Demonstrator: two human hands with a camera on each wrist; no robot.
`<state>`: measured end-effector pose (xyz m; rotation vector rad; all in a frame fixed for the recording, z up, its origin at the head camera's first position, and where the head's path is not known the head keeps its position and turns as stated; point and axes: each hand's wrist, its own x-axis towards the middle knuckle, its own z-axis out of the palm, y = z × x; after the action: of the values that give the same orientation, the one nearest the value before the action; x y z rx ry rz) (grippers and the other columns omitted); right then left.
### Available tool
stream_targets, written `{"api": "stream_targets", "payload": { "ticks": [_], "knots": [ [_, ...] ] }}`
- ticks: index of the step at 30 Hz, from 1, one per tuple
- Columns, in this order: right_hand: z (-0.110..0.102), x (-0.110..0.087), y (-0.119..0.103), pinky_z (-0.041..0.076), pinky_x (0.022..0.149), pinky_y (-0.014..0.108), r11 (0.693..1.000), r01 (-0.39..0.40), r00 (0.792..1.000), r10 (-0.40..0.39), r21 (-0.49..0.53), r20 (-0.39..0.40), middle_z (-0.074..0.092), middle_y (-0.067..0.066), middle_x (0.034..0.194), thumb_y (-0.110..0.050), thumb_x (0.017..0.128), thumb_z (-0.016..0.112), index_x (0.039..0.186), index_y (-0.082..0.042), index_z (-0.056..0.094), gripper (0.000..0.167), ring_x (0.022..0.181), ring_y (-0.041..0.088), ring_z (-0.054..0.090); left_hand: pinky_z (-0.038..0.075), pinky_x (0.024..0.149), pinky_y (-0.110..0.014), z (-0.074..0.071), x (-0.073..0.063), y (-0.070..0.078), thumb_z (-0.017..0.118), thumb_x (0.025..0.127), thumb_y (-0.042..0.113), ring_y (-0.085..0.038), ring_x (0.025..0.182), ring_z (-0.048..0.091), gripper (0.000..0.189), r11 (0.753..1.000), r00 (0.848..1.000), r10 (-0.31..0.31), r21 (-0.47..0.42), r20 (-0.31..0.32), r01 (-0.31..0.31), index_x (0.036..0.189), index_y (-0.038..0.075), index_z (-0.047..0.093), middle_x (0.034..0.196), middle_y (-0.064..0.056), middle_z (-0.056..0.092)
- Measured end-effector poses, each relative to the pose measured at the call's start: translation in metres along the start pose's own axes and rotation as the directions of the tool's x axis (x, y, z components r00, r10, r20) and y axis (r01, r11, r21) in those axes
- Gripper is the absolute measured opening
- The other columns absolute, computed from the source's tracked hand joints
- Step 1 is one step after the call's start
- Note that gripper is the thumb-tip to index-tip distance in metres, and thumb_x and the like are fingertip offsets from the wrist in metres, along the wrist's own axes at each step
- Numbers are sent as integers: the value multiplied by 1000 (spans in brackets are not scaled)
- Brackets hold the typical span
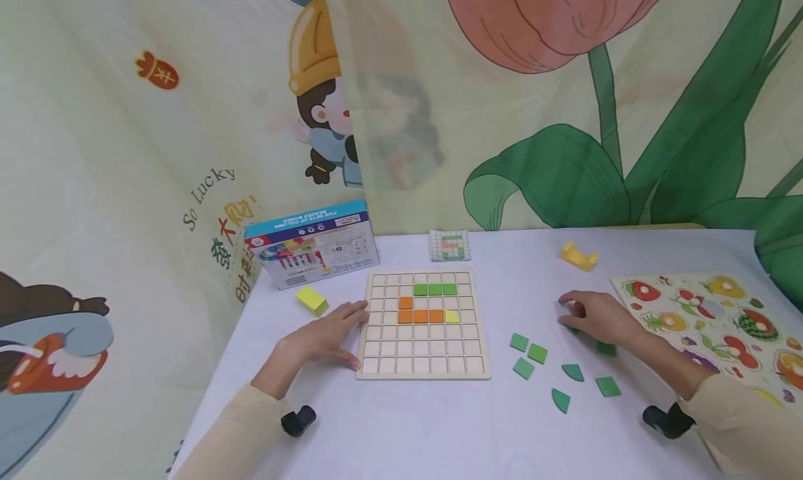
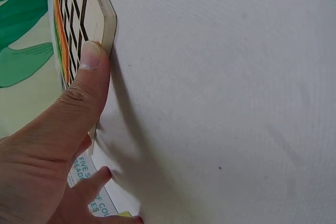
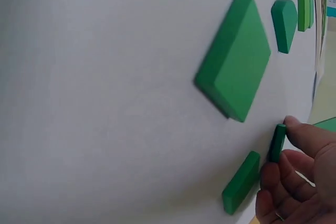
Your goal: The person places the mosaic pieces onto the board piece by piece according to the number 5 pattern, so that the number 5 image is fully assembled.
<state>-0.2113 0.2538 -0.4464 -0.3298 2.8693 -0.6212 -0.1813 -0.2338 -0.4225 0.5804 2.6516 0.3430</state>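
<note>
Pinching right hand [image 1: 592,316]: thumb and fingertips close together on a dark green piece [image 3: 277,142], seen edge-on from the wrist; square or quarter-round, I cannot tell.
Green piece's long axis: runs between the thumb tip and the fingers below it.
Grip to board: taking 12 o'clock as the table [image 1: 439,431]'s far edge, the grid board [image 1: 423,377] lies at about 9 o'clock from the right grip, well apart. It looks roughly square, so no long axis stands out.
Nearer hand: the left hand [image 1: 320,337] touches the board; the right is nearer the loose green.
Left grip: thumb and fingers spread apart, thumb on the board's corner at 8 o'clock, fingertips at its edge near 10 o'clock.
Loose green: three green squares [image 1: 523,368] sit at 7 to 8 o'clock from the right grip, two quarter-rounds [image 1: 572,373] at 6 o'clock.
Right arm: forearm reaches in from 4 o'clock, hand low over the table, fingers pointing toward 10 o'clock.
Left arm: sleeve [image 1: 238,424] enters from 7 o'clock, fingers aimed at 2 o'clock.
</note>
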Motion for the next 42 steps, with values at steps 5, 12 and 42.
{"api": "stream_targets", "payload": {
  "ticks": [5,12,42],
  "knots": [
    [-8,0,1,44,55,21,997,74,997,-74,-23,-4,58,1,82,-17,87,71,123,-1,61,40,74,14,50,29,119,-49,0,0,2,81,73,38,-32,150,18,91,1000,1000,-7,11,0,7,149,12,37,162,-7,20],
    [-18,-10,10,57,89,40,975,217,971,-221,47,96,64,10,123,1,84,65,130,-9,59,48,110,29,58,29,120,-47,-3,0,2,81,73,39,-31,150,17,93,999,1000,-14,30,6,14,150,13,36,163,-6,18],
    [40,104,-157,55,88,36,904,247,968,-245,350,-53,70,6,107,-13,86,73,127,-7,62,43,101,21,62,28,120,-48,0,2,0,81,73,39,-31,150,17,90,1000,1000,-16,-8,10,16,148,15,39,163,-4,20]
  ]
}}
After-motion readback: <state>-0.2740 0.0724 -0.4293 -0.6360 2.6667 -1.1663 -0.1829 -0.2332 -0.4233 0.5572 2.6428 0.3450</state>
